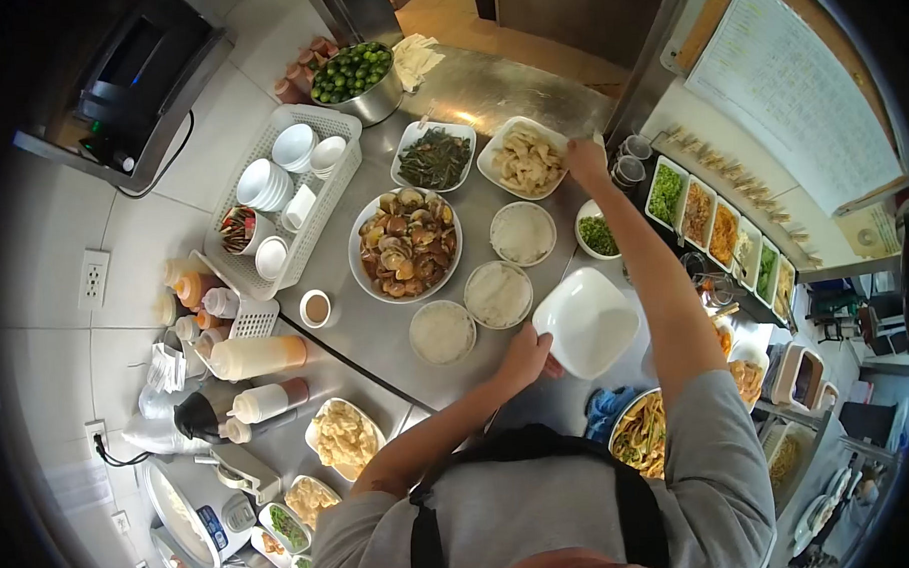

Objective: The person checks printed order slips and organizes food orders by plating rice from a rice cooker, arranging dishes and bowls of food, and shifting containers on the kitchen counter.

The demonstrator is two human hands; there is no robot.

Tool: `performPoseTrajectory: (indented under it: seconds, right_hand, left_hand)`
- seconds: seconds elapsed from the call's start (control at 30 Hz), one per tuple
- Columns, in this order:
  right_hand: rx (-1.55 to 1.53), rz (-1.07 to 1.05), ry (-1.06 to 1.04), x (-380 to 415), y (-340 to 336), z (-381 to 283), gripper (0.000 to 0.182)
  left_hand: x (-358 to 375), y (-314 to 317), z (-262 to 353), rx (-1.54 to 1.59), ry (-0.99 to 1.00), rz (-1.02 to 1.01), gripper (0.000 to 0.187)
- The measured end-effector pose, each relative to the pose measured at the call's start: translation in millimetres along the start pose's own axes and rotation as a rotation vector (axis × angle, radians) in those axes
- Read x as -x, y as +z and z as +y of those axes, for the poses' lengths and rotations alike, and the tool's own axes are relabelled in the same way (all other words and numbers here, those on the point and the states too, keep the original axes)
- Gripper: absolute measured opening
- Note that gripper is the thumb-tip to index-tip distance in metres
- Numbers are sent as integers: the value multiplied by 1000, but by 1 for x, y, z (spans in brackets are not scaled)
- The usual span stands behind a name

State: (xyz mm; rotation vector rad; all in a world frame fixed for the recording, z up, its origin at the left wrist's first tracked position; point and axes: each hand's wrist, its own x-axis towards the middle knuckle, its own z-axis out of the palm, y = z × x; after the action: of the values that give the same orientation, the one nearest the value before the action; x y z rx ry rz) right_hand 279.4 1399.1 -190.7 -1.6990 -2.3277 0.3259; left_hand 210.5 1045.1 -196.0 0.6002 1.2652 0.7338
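My left hand [525, 354] grips the left edge of an empty white square bowl [591, 324], its thumb at the rim. My right hand [585, 162] reaches far forward and is closed at the right rim of a white square bowl of pale, cream-coloured food pieces [526, 159]; its fingertips are partly hidden. Three round bowls of white rice [498, 293] stand between my arms. Left of them is a large white bowl of clams in sauce [408, 246]. A square bowl of dark green vegetables [435, 156] sits behind it.
A plastic basket [346, 173] of small white bowls stands at the left, near sauce bottles [260, 357]. Behind is a metal pot of green limes [352, 75]. Chopped-herb bowl [598, 235] and topping trays [713, 225] line the right side. A small sauce cup [316, 308] is near the counter seam.
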Motion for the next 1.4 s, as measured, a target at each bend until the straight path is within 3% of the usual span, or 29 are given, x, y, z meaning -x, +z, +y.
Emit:
performPoseTrajectory:
  seconds: [0.17, 0.23, 0.33, 0.43, 0.6, 0.7, 0.77, 0.83, 0.97, 1.07, 1.17, 1.2, 1.23, 1.27, 1.3, 1.33, 1.37, 1.4]
  right_hand:
    - [-134, 251, -138, 1, -86, -3, 30]
    - [-439, 91, -22, -5, -127, -15, 30]
    - [-381, 171, -32, -9, -174, -37, 29]
    - [-442, 243, -45, -17, -188, -50, 30]
    - [-354, 60, -8, -53, -119, -20, 30]
    - [-132, 144, -113, -54, -56, 14, 24]
    - [-83, 124, -111, -41, -42, 18, 23]
    - [-133, -72, -7, -33, -38, 19, 32]
    - [-295, -93, 40, -22, -38, 4, 33]
    - [-228, 127, 8, -15, -23, -9, 25]
    - [-73, 154, -42, -11, -11, -8, 26]
    - [609, 58, -272, -23, 15, 9, 33]
    - [593, -10, -312, -10, -1, -1, 43]
    - [451, 14, -166, -25, 33, 12, 52]
    - [589, 1, -316, -24, 34, 20, 53]
    - [502, -61, -257, -20, 19, 10, 49]
    - [472, -228, -233, -22, 4, 1, 45]
    - [255, -167, -180, -21, 7, 5, 46]
  left_hand:
    - [56, -12, 67, 68, 44, -45, 37]
    - [56, -32, 112, 75, 93, -6, 39]
    - [29, -74, 171, 43, 236, 115, 40]
    - [-24, -102, 210, -56, 255, 240, 38]
    - [-127, -113, 219, 2, 168, 130, 40]
    - [-169, -117, 208, 58, 103, 92, 40]
    - [-178, -121, 200, 47, 78, 71, 38]
    - [-166, -116, 204, -8, 68, 89, 34]
    - [-162, -130, 199, -33, -12, -5, 31]
    - [-162, -137, 192, -36, 10, -71, 29]
    - [-143, -122, 188, -237, 86, -39, 26]
    - [-130, -122, 197, -361, 128, 27, 24]
    - [-134, -131, 188, -155, 135, 49, 23]
    - [-192, -161, 151, -217, 148, 62, 28]
    - [-187, -156, 156, -190, 120, 132, 33]
    - [-141, -133, 185, -162, 139, 138, 36]
    - [-161, -137, 170, -18, 130, 113, 38]
    - [-154, -143, 175, -257, 144, 195, 38]
